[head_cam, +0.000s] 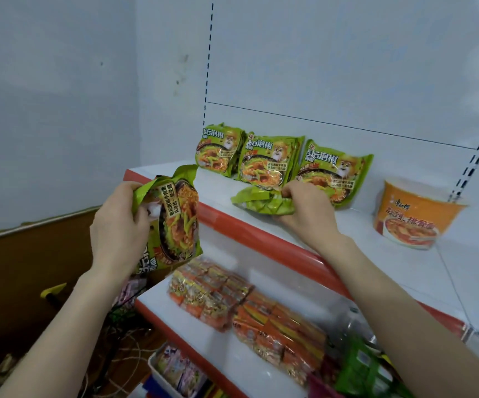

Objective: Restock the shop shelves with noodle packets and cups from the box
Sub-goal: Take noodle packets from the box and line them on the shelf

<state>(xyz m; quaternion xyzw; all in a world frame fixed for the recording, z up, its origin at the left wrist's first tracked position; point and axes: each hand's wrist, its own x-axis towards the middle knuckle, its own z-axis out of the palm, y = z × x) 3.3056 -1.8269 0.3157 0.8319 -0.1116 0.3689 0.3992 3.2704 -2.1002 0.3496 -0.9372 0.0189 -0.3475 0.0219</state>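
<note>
In the head view, the left hand (117, 225) grips a green noodle packet (176, 222) beside the upper shelf (359, 237). The right hand (304, 208) pinches a second green packet (257, 201) lying on that shelf, before three standing packets (267, 162) printed 泡椒. The orange cup (413, 216) reads 排骨面; the writing on the lower orange packets (249, 311) is too blurred to read.

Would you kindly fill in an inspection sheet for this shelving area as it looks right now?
Surface: white top shelf with a red front edge.
Job's things: three green packet rows standing at the back; flat packet lying before them; orange cup upright to the right.
Clutter: orange packs on the lower shelf.
Grippers: left hand grips a green held packet; right hand pinches the flat packet.
Cables: thin cords tangled on the floor, lower left.
Surroundings: white wall, brown board below it.
</note>
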